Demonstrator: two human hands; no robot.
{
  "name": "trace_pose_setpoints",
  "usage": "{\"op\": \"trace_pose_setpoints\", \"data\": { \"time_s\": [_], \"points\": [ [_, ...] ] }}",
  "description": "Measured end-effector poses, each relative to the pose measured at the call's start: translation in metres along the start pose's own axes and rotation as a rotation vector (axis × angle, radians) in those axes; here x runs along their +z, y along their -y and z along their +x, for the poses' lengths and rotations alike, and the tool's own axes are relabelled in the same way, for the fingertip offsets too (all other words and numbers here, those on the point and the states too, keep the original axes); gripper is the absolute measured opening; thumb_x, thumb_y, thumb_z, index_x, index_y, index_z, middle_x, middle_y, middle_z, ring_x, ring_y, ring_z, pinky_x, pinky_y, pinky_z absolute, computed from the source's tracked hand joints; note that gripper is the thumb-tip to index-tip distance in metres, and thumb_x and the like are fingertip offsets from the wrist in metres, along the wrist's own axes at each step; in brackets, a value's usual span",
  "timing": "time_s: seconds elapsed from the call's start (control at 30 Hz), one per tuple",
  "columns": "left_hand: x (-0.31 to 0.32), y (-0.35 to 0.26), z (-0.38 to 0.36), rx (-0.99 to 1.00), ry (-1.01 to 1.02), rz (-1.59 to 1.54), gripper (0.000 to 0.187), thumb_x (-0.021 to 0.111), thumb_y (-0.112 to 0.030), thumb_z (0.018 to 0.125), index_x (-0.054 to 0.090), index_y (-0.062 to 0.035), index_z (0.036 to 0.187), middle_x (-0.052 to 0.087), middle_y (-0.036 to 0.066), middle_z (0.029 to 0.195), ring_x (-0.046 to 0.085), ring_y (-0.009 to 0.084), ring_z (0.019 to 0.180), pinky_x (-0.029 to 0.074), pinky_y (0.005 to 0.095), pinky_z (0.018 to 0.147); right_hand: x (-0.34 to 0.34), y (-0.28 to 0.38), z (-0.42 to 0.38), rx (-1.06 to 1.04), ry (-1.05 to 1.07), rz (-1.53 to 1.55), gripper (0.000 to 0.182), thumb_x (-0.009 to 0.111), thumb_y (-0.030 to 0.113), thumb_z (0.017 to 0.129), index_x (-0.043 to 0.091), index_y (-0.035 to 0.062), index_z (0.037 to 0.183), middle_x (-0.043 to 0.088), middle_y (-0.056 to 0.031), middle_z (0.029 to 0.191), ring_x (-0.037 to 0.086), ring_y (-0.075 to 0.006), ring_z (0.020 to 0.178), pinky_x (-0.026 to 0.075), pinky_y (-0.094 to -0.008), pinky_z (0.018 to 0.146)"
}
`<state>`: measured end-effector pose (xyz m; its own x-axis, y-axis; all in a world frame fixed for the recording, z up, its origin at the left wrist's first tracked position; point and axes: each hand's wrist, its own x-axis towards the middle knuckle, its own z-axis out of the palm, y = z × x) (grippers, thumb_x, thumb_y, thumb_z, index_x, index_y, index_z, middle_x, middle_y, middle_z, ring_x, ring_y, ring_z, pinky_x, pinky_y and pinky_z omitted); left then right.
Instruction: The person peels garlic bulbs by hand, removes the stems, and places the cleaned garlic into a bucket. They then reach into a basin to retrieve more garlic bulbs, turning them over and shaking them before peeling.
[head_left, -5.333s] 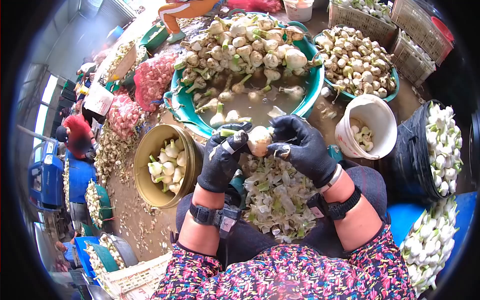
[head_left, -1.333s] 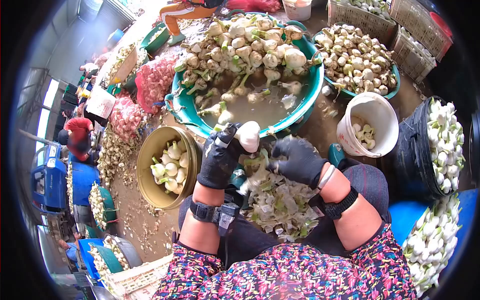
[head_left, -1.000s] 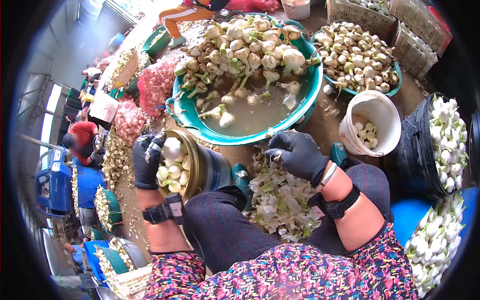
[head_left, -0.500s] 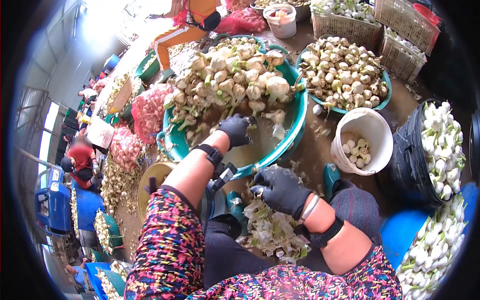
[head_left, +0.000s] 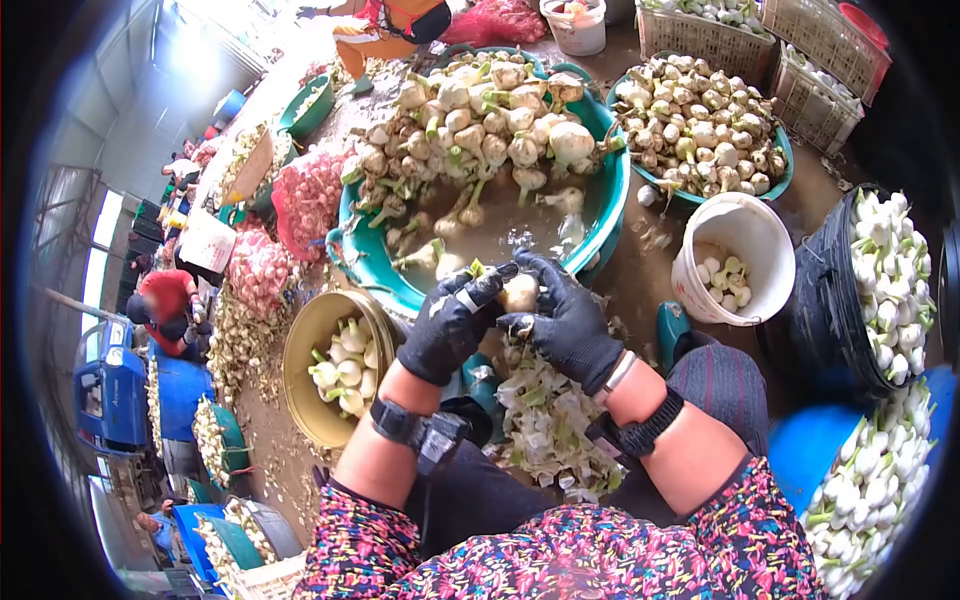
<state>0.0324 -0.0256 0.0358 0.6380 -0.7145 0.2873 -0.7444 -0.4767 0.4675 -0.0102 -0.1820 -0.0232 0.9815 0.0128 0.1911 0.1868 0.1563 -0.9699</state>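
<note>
My left hand (head_left: 452,322), in a black glove, is closed around a garlic bulb (head_left: 519,293) just beyond the near rim of a green tub. My right hand (head_left: 568,325), gloved too, has its fingers against the bulb's other side. Garlic bulbs with stems (head_left: 490,140) are heaped in the tub (head_left: 405,290), above murky water (head_left: 500,228). Below my hands lies a pile of peeled skins (head_left: 550,430). At the left a yellow bucket (head_left: 297,395) holds white bulbs with green stems.
A white bucket (head_left: 765,280) with a few cloves or bulbs stands right of the tub. A black bin (head_left: 825,290) of white bulbs is farther right. Behind are another green basin (head_left: 790,170) and crates (head_left: 700,42). Other people (head_left: 168,305) are at the left and top.
Both hands have come together at the tub's near rim, with a bulb now between them. My left hand has drawn back from over the water. The view has shifted, showing the yellow bucket's contents.
</note>
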Motion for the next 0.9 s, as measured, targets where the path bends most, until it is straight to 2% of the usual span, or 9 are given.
{"op": "trace_pose_setpoints", "data": {
  "time_s": [0.17,0.2,0.33,0.43,0.5,0.57,0.67,0.7,0.9],
  "points": [
    [0.002,-0.019,-0.030,-0.343,-0.166,-0.404,0.035,0.058,0.009,0.074,0.062,-0.0030,0.106,0.063,0.014,0.089,0.062,0.0238,0.077,0.050,0.0297,0.066,0.008,0.013,-0.012,0.085,0.071,0.411,0.053,0.069,0.003,0.073,0.047,-0.0022,0.121,0.059,-0.0120,0.112,0.059,-0.0191,0.098,0.048,-0.0303,0.087],
    [0.001,-0.013,-0.032,-0.006,-0.181,-0.020,0.028,0.058,0.006,0.077,0.063,-0.0022,0.103,0.063,0.012,0.088,0.063,0.0216,0.076,0.051,0.0292,0.066,0.005,0.016,-0.011,0.161,0.069,0.481,0.051,0.067,0.001,0.074,0.047,-0.0024,0.121,0.059,-0.0121,0.112,0.059,-0.0186,0.098,0.049,-0.0305,0.087],
    [0.005,-0.004,-0.036,0.075,-0.164,0.172,0.025,0.057,0.004,0.080,0.063,-0.0022,0.104,0.063,0.011,0.090,0.062,0.0186,0.075,0.053,0.0295,0.066,0.001,0.018,-0.010,0.253,0.064,0.563,0.046,0.065,-0.003,0.075,0.048,-0.0022,0.118,0.059,-0.0132,0.109,0.060,-0.0191,0.095,0.051,-0.0311,0.083],
    [0.001,-0.023,-0.032,-0.097,-0.210,-0.100,0.023,0.056,-0.003,0.083,0.062,0.0002,0.106,0.063,0.012,0.091,0.062,0.0171,0.075,0.053,0.0301,0.066,-0.002,0.014,-0.007,0.223,0.016,0.485,0.047,0.066,-0.005,0.074,0.049,-0.0010,0.117,0.060,-0.0111,0.104,0.060,-0.0178,0.091,0.052,-0.0292,0.080],
    [0.005,-0.023,-0.032,-0.486,-0.284,-0.946,0.025,0.055,-0.008,0.085,0.061,0.0033,0.106,0.063,0.014,0.092,0.062,0.0183,0.074,0.053,0.0309,0.066,-0.007,0.012,-0.004,0.166,-0.022,0.370,0.048,0.067,-0.006,0.072,0.050,-0.0002,0.117,0.060,-0.0098,0.102,0.060,-0.0170,0.089,0.052,-0.0282,0.078],
    [0.006,-0.018,-0.037,-0.446,-0.323,-0.826,0.025,0.053,-0.009,0.085,0.060,0.0060,0.104,0.064,0.014,0.085,0.062,0.0191,0.074,0.052,0.0281,0.064,-0.014,0.011,0.004,0.115,-0.232,0.288,0.049,0.068,-0.007,0.071,0.051,0.0009,0.115,0.059,-0.0074,0.099,0.060,-0.0140,0.086,0.052,-0.0259,0.075],
    [0.023,-0.007,-0.044,-0.315,0.041,-1.138,0.021,0.057,-0.019,0.086,0.063,0.0012,0.082,0.062,0.010,0.067,0.058,0.0169,0.071,0.047,0.0304,0.065,-0.024,0.018,0.005,0.176,-0.183,0.493,0.042,0.066,-0.003,0.075,0.052,0.0015,0.114,0.059,-0.0070,0.100,0.060,-0.0129,0.086,0.052,-0.0251,0.074],
    [0.027,-0.014,-0.049,-0.440,0.209,-0.624,0.020,0.064,-0.014,0.079,0.063,0.0043,0.087,0.062,0.009,0.080,0.059,0.0172,0.072,0.047,0.0284,0.068,-0.026,0.021,0.004,0.266,-0.095,0.595,0.040,0.066,-0.002,0.077,0.052,0.0018,0.114,0.059,-0.0071,0.102,0.059,-0.0129,0.087,0.052,-0.0247,0.074],
    [0.011,-0.022,-0.026,-0.457,-0.275,-0.879,0.028,0.053,-0.018,0.088,0.060,0.0016,0.106,0.062,0.004,0.090,0.059,0.0128,0.078,0.049,0.0249,0.070,-0.019,0.038,-0.003,0.422,0.037,0.742,0.025,0.057,0.020,0.088,0.054,0.0028,0.107,0.060,-0.0063,0.093,0.061,-0.0175,0.078,0.053,-0.0324,0.074]
  ]
}}
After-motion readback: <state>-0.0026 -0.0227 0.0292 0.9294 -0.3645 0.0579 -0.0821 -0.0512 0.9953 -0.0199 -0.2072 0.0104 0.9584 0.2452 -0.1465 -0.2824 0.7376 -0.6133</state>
